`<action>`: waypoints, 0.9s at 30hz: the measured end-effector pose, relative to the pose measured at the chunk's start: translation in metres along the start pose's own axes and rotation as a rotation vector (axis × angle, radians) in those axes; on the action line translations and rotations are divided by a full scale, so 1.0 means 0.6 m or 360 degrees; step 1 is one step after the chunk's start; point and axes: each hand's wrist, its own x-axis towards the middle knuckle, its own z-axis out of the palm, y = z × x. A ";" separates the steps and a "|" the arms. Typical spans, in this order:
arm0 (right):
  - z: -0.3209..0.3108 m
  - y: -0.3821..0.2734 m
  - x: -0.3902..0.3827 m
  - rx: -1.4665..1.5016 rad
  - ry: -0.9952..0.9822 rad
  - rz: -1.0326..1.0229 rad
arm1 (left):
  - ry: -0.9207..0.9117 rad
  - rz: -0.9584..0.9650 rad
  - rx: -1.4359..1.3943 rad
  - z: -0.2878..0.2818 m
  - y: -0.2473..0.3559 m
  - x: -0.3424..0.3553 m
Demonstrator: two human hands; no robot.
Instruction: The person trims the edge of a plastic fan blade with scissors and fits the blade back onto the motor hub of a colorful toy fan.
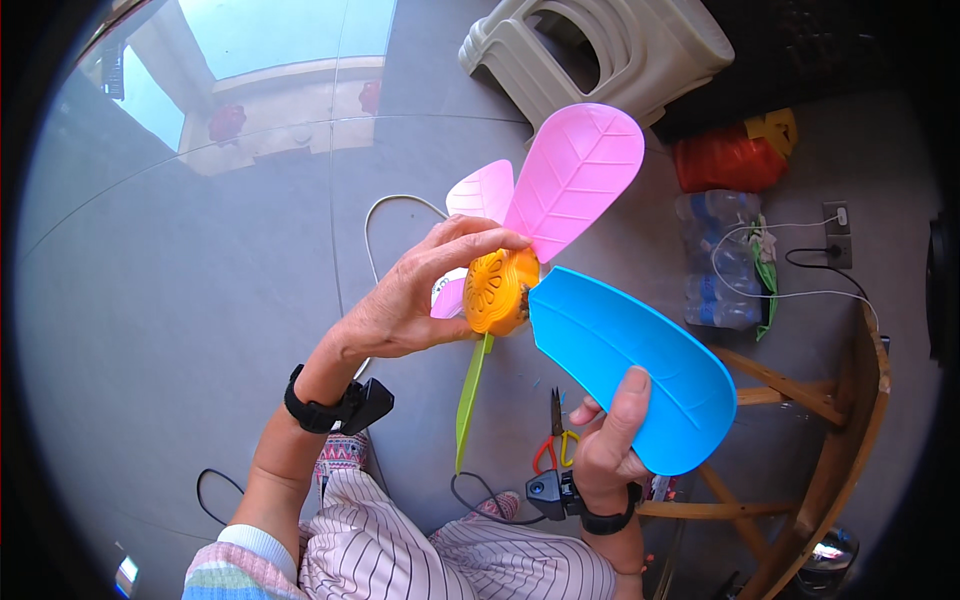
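My left hand (pixel 420 280) grips a yellow flower-patterned hub (pixel 485 285) between thumb and fingers. A large pink leaf-shaped blade (pixel 575 175) stands out from its top, smaller pink blades (pixel 480 187) show behind my fingers, and a green blade (pixel 467 395) hangs below. My right hand (pixel 612 445) holds a blue leaf-shaped blade (pixel 660 360) by its lower edge, with the narrow end at the hub's right side; whether it is attached there I cannot tell. Scissors (pixel 548 445) with red and yellow handles lie below, left of my right hand.
A beige plastic stool (pixel 665 50) lies at the top. At the right are a red bag (pixel 725 160), bottled water (pixel 715 300), a wall-socket-like strip (pixel 837 250) with plugs, and a curved wooden frame (pixel 840 450). Cables lie on the grey tiled floor (pixel 180 330).
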 end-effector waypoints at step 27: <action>0.020 -0.018 -0.011 -0.0098 0.0037 0.0108 | 0.0054 0.0005 0.0112 0.002 0.008 0.002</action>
